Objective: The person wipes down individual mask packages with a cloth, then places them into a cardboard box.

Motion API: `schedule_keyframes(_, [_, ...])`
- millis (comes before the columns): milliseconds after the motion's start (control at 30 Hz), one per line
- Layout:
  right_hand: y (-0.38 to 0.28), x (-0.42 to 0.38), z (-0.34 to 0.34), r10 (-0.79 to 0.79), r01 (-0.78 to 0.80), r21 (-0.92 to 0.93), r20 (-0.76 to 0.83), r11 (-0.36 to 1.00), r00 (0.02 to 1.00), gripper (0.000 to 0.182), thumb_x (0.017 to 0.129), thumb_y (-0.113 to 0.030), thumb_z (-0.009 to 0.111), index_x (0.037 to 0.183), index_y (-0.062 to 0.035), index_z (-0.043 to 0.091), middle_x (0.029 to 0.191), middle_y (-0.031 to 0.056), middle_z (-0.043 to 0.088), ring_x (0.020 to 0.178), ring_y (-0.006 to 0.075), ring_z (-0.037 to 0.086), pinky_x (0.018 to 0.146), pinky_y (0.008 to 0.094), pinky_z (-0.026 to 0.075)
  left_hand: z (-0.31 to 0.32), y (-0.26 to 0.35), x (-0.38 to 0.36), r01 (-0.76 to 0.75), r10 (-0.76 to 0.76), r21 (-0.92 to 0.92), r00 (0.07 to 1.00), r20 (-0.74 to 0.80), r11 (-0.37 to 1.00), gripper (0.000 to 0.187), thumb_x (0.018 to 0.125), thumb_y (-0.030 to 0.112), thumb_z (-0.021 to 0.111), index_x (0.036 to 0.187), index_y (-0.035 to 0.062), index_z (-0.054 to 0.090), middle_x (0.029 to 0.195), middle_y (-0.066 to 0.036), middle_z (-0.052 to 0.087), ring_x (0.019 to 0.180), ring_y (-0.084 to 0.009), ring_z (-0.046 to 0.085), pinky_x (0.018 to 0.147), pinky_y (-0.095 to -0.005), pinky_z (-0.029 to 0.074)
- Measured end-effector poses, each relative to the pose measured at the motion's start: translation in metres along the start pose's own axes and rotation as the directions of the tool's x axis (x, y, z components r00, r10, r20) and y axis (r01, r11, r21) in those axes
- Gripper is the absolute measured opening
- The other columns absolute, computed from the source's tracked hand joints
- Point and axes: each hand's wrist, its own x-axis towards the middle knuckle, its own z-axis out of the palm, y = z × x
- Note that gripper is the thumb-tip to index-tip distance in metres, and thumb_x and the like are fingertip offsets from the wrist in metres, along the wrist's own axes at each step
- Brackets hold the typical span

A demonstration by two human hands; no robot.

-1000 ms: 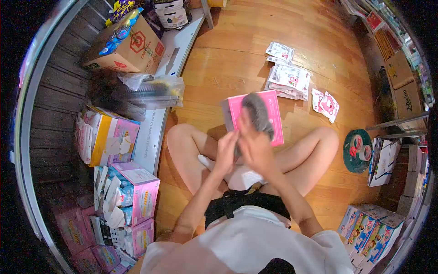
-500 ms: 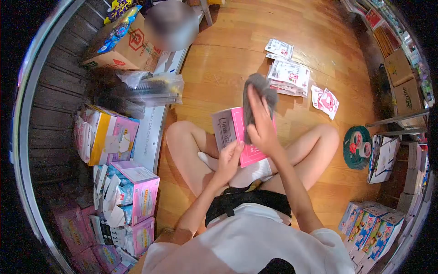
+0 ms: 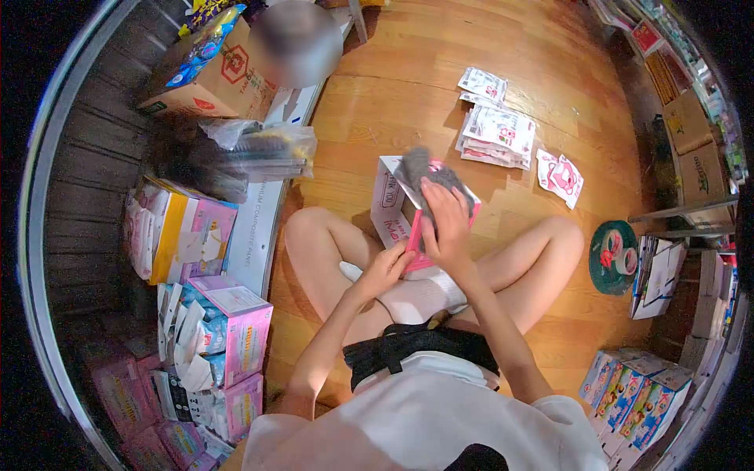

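Observation:
A pink-and-white cardboard box [image 3: 387, 221] stands open between my crossed legs, tilted, with "THANK YOU" printed inside its raised flap. My left hand [image 3: 383, 269] grips the box's near edge, thumb on top. A dark grey cloth [image 3: 418, 168] lies bunched over the box's far and right edges. Pressed on that cloth is my right hand [image 3: 446, 222], its fingers bent over it. The box's far side is hidden under the cloth and my right hand.
White packets [image 3: 503, 132] lie stacked ahead on the wooden floor, with a single pink-printed packet [image 3: 559, 178] beside them. A green round tray [image 3: 603, 276] holding tape rolls is at the right. Boxes of packets [image 3: 247, 334] line the left, near a clear plastic bag [image 3: 275, 153].
The box has turned and tipped, so its inside now shows. My right hand and the cloth have shifted from its pink face onto its far edge. My left hand has moved slightly left.

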Motion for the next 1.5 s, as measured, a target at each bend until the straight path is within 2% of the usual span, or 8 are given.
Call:
schedule_keyframes(267, [0.033,0.029,0.006,0.182,-0.238,0.036,0.537,0.971,0.824,0.048,0.099,-0.031,0.037,0.136,0.0002,0.045,0.142,0.0192,0.044,0.133,0.0320,0.040,0.110,0.0482,0.028,-0.018,-0.019,-0.020,-0.124,0.106,0.214,0.990,0.093,0.969,0.059,0.098,0.039,0.049,0.140,-0.0005,0.037,0.136,-0.017,0.047,0.125,-0.0238,0.046,0.103,-0.0363,0.037])
schedule_keyframes(300, [0.025,0.024,0.009,0.169,-0.213,0.001,0.604,0.977,0.779,0.054,0.100,-0.035,0.035,0.140,0.0003,0.039,0.147,0.0204,0.036,0.137,0.0319,0.033,0.113,0.0487,0.022,-0.017,-0.015,-0.013,-0.026,0.028,-0.193,1.000,0.006,0.981,0.066,0.097,0.046,0.044,0.143,-0.0001,0.033,0.139,-0.017,0.044,0.127,-0.0248,0.045,0.105,-0.0371,0.036])
schedule_keyframes(367, [0.003,0.001,0.018,0.152,-0.060,-0.199,0.485,0.978,0.861,0.055,0.099,-0.034,0.036,0.141,0.0018,0.037,0.148,0.0216,0.035,0.137,0.0356,0.032,0.114,0.0492,0.020,-0.013,-0.003,0.002,0.086,-0.196,-0.859,0.981,-0.016,0.505,0.081,0.096,0.062,0.033,0.147,0.0007,0.024,0.145,-0.017,0.038,0.131,-0.0267,0.041,0.108,-0.0387,0.033])
schedule_keyframes(400, [-0.005,-0.003,0.009,0.127,-0.057,-0.160,0.477,0.986,0.870,0.055,0.099,-0.032,0.036,0.142,0.0026,0.034,0.149,0.0217,0.032,0.139,0.0361,0.029,0.114,0.0489,0.018,-0.017,0.018,0.008,0.077,-0.202,-0.846,0.979,-0.037,0.527,0.088,0.092,0.071,0.018,0.149,0.0031,0.019,0.146,-0.015,0.037,0.132,-0.0254,0.039,0.111,-0.0386,0.029])
schedule_keyframes(833, [-0.005,0.054,0.010,0.092,-0.043,-0.158,0.313,0.986,0.945,0.053,0.098,-0.025,0.039,0.145,-0.0029,0.032,0.152,0.0166,0.029,0.140,0.0375,0.025,0.114,0.0495,0.016,0.021,0.054,0.037,-0.012,-0.167,-0.836,0.978,-0.124,0.549,0.076,0.098,0.060,0.025,0.152,0.0087,0.010,0.156,-0.008,0.017,0.141,-0.0211,0.023,0.115,-0.0378,0.023])
schedule_keyframes(1167, [-0.057,-0.037,-0.008,0.182,-0.132,-0.163,0.349,0.978,0.919,0.058,0.093,-0.025,0.046,0.145,-0.0024,0.033,0.149,0.0225,0.030,0.138,0.0419,0.026,0.113,0.0514,0.017,0.012,0.044,0.033,0.000,-0.282,-0.856,0.944,-0.170,0.517,0.072,0.098,0.059,0.030,0.144,0.0040,0.030,0.141,-0.011,0.042,0.127,-0.0206,0.044,0.108,-0.0375,0.035])
schedule_keyframes(1367, [-0.014,0.046,-0.017,0.146,-0.146,-0.178,-0.012,0.973,0.989,0.053,0.093,-0.018,0.046,0.143,-0.0015,0.036,0.146,0.0234,0.033,0.137,0.0441,0.025,0.113,0.0511,0.018,0.022,0.057,0.031,-0.114,-0.145,-0.908,0.972,-0.186,0.402,0.063,0.101,0.048,0.030,0.145,0.0022,0.027,0.144,-0.012,0.040,0.130,-0.0224,0.043,0.109,-0.0385,0.035])
schedule_keyframes(1500, [-0.014,0.047,-0.015,0.141,-0.150,-0.058,-0.135,0.987,0.981,0.050,0.094,-0.013,0.046,0.141,0.0003,0.037,0.146,0.0238,0.032,0.139,0.0438,0.023,0.113,0.0494,0.020,0.000,0.023,0.032,-0.009,-0.056,-0.215,0.954,-0.296,0.977,0.058,0.104,0.044,0.027,0.136,-0.0030,0.041,0.131,-0.013,0.052,0.118,-0.0214,0.049,0.103,-0.0345,0.037])
